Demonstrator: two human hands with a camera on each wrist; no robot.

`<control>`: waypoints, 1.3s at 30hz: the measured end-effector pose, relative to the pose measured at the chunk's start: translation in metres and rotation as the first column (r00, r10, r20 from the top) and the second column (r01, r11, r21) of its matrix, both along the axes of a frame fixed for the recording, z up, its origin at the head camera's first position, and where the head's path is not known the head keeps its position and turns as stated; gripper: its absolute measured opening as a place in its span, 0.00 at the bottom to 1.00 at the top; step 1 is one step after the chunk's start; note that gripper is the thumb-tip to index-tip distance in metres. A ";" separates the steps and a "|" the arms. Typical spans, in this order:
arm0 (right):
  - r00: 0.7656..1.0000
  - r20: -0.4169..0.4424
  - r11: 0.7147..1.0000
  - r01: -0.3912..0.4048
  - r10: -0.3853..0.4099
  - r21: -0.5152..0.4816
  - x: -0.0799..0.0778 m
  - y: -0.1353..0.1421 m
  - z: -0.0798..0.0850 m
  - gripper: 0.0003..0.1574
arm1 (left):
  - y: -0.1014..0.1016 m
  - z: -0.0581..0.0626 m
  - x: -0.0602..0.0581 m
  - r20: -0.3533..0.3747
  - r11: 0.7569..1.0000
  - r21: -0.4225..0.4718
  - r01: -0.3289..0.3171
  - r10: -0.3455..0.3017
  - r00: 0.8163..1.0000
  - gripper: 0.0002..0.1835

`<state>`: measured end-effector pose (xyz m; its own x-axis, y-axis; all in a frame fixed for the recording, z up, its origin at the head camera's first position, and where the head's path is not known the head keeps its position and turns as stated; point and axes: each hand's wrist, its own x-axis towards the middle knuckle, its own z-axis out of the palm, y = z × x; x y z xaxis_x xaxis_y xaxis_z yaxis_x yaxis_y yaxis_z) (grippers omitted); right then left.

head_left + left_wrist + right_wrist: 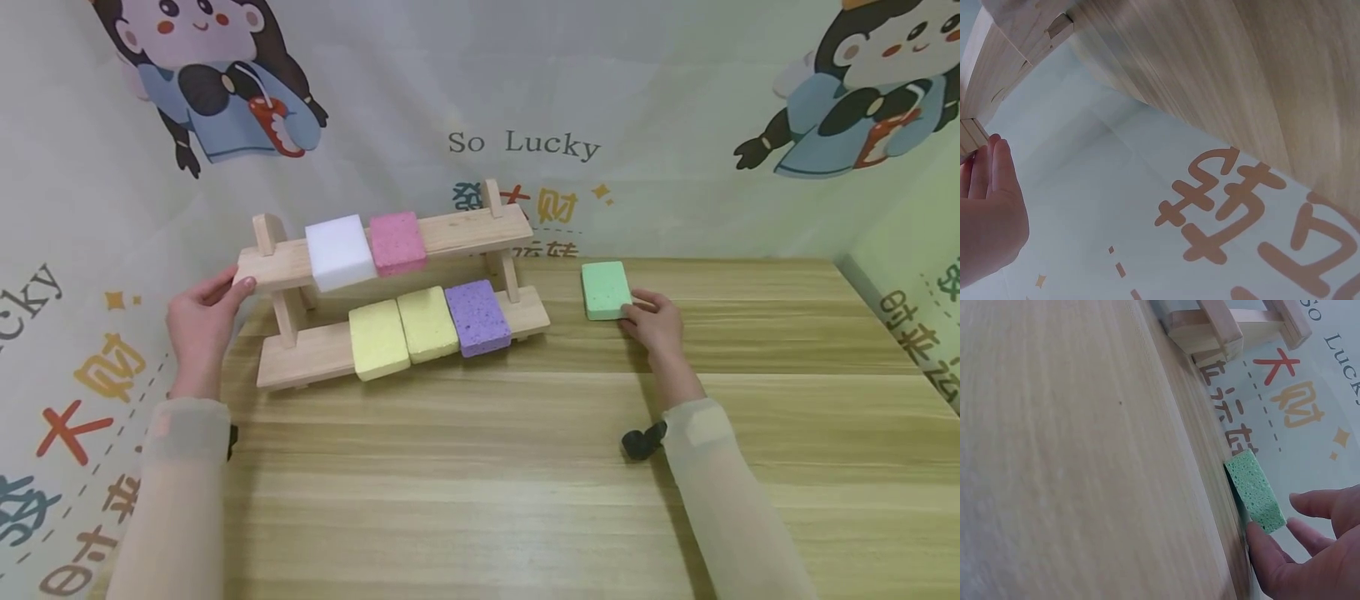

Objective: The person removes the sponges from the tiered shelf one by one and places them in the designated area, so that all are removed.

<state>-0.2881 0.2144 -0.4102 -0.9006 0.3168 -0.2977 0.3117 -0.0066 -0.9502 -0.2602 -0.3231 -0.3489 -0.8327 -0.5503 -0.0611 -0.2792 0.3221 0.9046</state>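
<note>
My left hand (201,329) grips the left end of a two-tier wooden rack (472,231), its thumb over the upper plank. On that plank sit a white sponge (340,250) and a pink sponge (397,242). The lower plank carries two yellow sponges (378,337) side by side and a purple sponge (477,317). To the rack's right, a pale green sponge (606,290) lies flat on the table. At its near right corner is my right hand (656,321), fingertips touching the edge; the fingers look spread in the right wrist view.
The wood-grain table (480,483) reaches back to a printed cloth (660,208) with cartoon figures and lettering. More of this cloth hangs at the left and right sides. A black object (642,441) shows by the right cuff.
</note>
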 end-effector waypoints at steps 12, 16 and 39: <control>1.000 -0.011 0.999 -0.026 0.026 0.025 0.004 0.004 0.006 0.30 | -0.001 0.000 0.000 -0.030 0.999 0.042 -0.025 0.027 0.999 0.29; 0.999 -0.033 0.995 -0.030 0.034 0.100 0.005 0.007 0.006 0.29 | -0.001 0.000 -0.001 -0.033 0.998 0.058 -0.019 0.021 0.999 0.30; 0.992 -0.122 0.991 -0.029 0.045 0.132 0.008 0.001 0.033 0.27 | 0.001 0.001 0.001 -0.046 0.999 0.042 -0.016 0.018 0.999 0.29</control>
<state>-0.2801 0.2151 -0.3775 -0.9397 0.3112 -0.1415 0.1891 0.1281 -0.9736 -0.2594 -0.3224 -0.3483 -0.8257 -0.5623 -0.0456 -0.2416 0.2794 0.9293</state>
